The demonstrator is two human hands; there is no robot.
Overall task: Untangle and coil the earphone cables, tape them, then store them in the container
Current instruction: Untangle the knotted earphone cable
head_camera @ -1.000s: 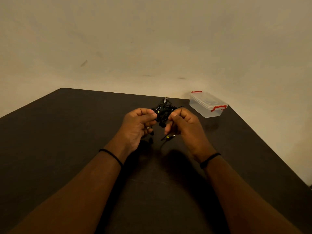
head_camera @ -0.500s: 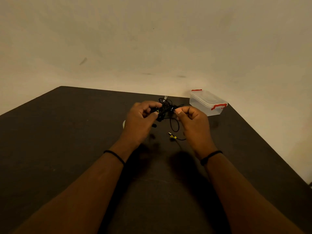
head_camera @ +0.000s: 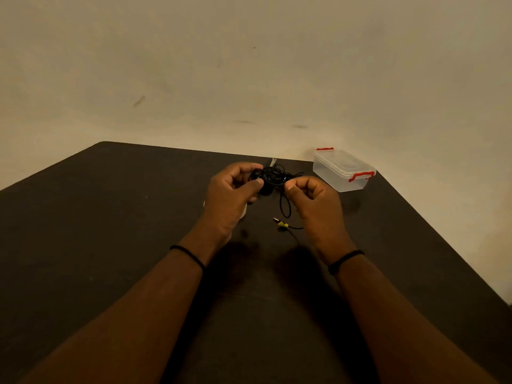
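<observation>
A tangled bundle of black earphone cables (head_camera: pixel 273 176) is held up above the dark table (head_camera: pixel 110 217), between both hands. My left hand (head_camera: pixel 231 200) grips the left side of the tangle with curled fingers and thumb. My right hand (head_camera: pixel 313 203) pinches a strand on the right side. One loop hangs down between the hands, ending in a yellow-marked plug (head_camera: pixel 281 223) close to the tabletop. A clear plastic container (head_camera: pixel 342 170) with red latches and its lid on stands at the far right corner of the table.
A white object (head_camera: pixel 243 213), mostly hidden, peeks out from under my left hand. A small pale item (head_camera: pixel 273 162) lies at the table's far edge behind the tangle. The wall rises right behind the table; the right edge runs diagonally.
Both hands rose slightly and moved apart. A loop of cable slipped out of the tangle and now hangs down with the yellow plug lower than before.
</observation>
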